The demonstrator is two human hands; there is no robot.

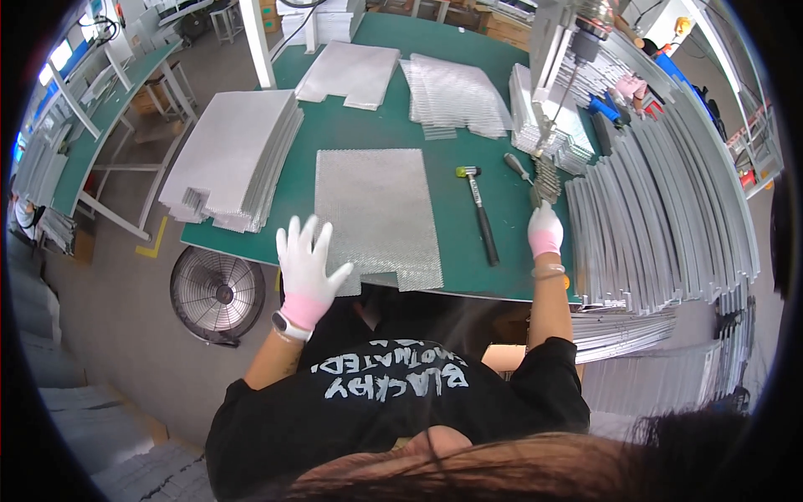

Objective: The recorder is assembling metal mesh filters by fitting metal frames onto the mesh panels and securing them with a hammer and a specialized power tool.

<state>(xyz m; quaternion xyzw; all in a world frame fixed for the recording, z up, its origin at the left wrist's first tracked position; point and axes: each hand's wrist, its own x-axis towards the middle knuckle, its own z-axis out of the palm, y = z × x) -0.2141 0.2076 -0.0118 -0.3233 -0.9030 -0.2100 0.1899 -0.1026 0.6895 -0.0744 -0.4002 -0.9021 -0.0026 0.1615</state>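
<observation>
My left hand (305,263), in a white glove with a pink cuff, is open with fingers spread. It is at the near left edge of a grey mesh panel (376,209) with a notch in its near edge. My right hand (545,230), gloved alike, reaches to the near end of a row of small metal pieces (546,177). Its fingers are drawn together there, and what they grip is hidden. Between the hands lies a mallet (480,213) with a black handle and a yellow-green head end. A screwdriver (517,167) lies beside the metal pieces.
Stacks of mesh panels stand on the green table (368,125): a tall stack (238,155) at left, others behind. Long metal strips (661,209) crowd the right side. A drill-like machine (585,42) overhangs the back right. A floor fan (219,294) stands at the near left.
</observation>
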